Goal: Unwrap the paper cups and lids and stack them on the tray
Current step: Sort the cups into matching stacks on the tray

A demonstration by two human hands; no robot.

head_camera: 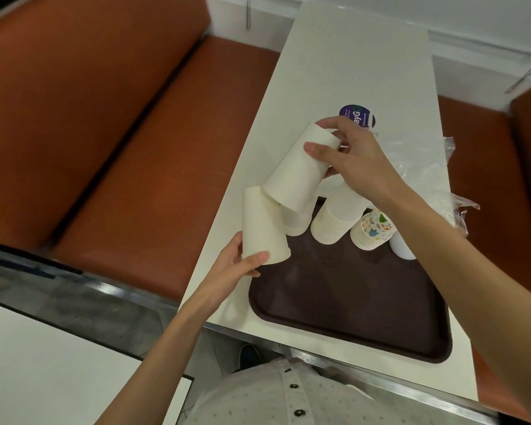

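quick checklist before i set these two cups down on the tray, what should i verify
1. Left hand grip on the near white cup: ok, fingers curl round it near its rim.
2. Right hand grip on the tilted white cup: ok, held at its base end.
3. Wrap off both held cups: ok; the plastic wrap lies on the table.
4. Bare room on the tray: ok, near half free.
5. Stacks already there steady: ok; white stack and patterned stack stand rim-down at the far edge.
6. Lids on the tray: cannot tell.
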